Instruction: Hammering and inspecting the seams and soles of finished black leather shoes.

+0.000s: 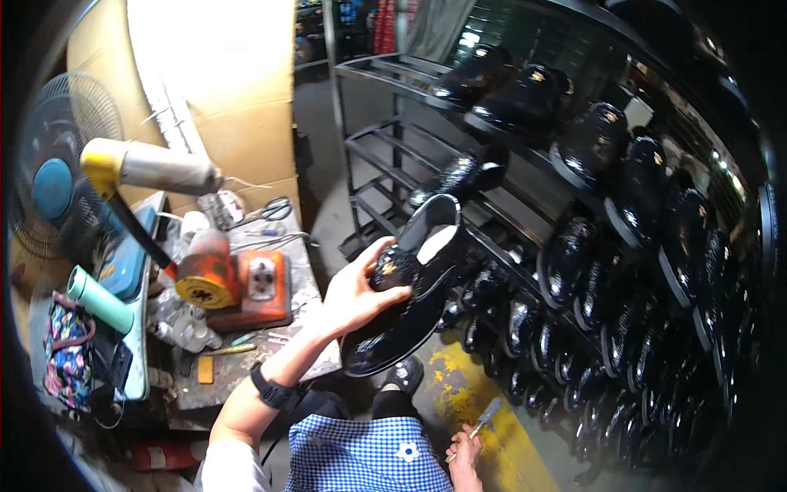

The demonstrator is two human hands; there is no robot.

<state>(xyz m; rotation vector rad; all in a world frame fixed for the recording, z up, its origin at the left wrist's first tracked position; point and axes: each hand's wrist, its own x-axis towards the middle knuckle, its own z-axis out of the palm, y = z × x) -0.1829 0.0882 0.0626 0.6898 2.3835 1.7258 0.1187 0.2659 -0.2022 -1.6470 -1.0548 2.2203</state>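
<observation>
Left hand point(361, 291) grips a glossy black shoe point(410, 287), fingers wrapped over the vamp near a small gold ornament, thumb on the near side. The shoe is held in the air, toe down toward the lap and heel opening up, just in front of the front edge of the black metal rack point(369, 148). A pale insole shows inside the opening. Right hand point(466, 455) is low beside the knee, closed on a thin brush-like tool point(484, 416) with a light handle; the tip is too small to tell apart.

Handling judgement: the patent finish marks easily, so it is best to keep the hold on the vamp edge and the sole, support the heel, and keep the tool tip well apart from the shiny upper unless it is meant to touch. The hold looks firm and the shoe is tilted, not level.

Materials: the shoe is hard-gloss patent with a smooth, curved toe and a dark sole. The rack has slanted wire shelves filled with many matching glossy black shoes point(590, 139). The worktable point(246, 369) at left is worn and cluttered. At its far edge lie scissors point(275, 209), and mid-table sits an orange box-shaped device point(262, 287) with a yellow tape roll point(201, 291) just beside it. A teal cylinder point(98, 299) and a floral pouch point(67, 348) are near the left edge. A yellow-handled heat gun point(147, 168) hangs above the table. A fan point(53, 164) stands behind. A blue checked apron point(361, 455) covers the lap.
</observation>
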